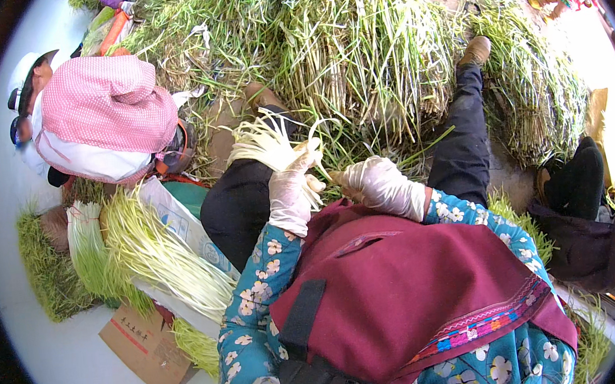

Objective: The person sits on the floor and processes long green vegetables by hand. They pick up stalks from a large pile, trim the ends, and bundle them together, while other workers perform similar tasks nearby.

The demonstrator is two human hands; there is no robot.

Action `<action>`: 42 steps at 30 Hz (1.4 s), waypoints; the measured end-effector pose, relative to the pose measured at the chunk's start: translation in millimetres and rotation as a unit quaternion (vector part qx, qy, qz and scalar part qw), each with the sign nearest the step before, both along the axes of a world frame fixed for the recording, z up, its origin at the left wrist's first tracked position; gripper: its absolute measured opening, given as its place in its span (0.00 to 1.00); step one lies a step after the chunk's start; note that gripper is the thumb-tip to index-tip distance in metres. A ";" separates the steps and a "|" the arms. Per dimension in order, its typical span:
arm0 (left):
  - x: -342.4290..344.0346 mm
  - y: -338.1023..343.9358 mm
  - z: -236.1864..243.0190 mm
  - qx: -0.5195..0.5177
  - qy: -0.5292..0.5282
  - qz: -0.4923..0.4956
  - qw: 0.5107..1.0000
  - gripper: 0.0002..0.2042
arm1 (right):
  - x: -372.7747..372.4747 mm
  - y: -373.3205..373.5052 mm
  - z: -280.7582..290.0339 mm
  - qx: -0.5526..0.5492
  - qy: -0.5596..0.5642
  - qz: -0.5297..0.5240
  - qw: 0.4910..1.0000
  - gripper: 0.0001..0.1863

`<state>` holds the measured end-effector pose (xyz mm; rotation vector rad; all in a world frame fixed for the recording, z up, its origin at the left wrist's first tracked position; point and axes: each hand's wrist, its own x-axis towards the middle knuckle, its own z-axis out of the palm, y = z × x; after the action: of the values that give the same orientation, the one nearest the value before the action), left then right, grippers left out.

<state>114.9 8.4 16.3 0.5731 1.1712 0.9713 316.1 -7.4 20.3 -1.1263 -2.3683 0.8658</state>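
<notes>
My left hand (292, 197), in a thin white glove, is closed around a bunch of long pale stems (263, 143) that look like garlic scapes. Their ends fan out up and to the left, above my bent knee. Close beside it on the right, my right hand (381, 185), also gloved, has its fingers closed on a thin stalk. A green leafy end (428, 146) sticks out past that hand to the right. The two hands nearly meet in front of my maroon apron (403, 286). The right fingertips are partly hidden.
A large heap of green stalks (376, 54) lies ahead between my legs, with another pile (531, 77) at right. To my left are loose pale stems (169, 241), a tied bundle (85, 230) and a cardboard box (146, 349). A person in a pink checked garment (106, 100) bends close by.
</notes>
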 end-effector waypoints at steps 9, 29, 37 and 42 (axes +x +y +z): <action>-10.4 -0.9 1.0 -0.058 -0.091 -0.038 0.993 0.11 | -8.2 8.6 6.7 -0.385 0.188 -0.005 0.903 0.17; -66.3 9.5 51.1 0.005 -0.046 0.053 0.998 0.16 | 59.1 18.7 -75.1 -0.114 -0.142 -0.175 0.968 0.13; -112.1 9.6 72.5 0.052 -0.072 0.124 0.988 0.16 | 134.8 26.3 -137.2 -0.123 -0.494 -0.122 0.852 0.09; -116.1 9.6 68.1 0.051 -0.155 0.110 0.980 0.20 | 80.5 43.0 -63.3 -0.075 -0.234 -0.098 0.965 0.18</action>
<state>-1.2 18.1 84.4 0.3599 0.9206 1.2660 396.7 35.5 -43.0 -1.7584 -2.5185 0.7853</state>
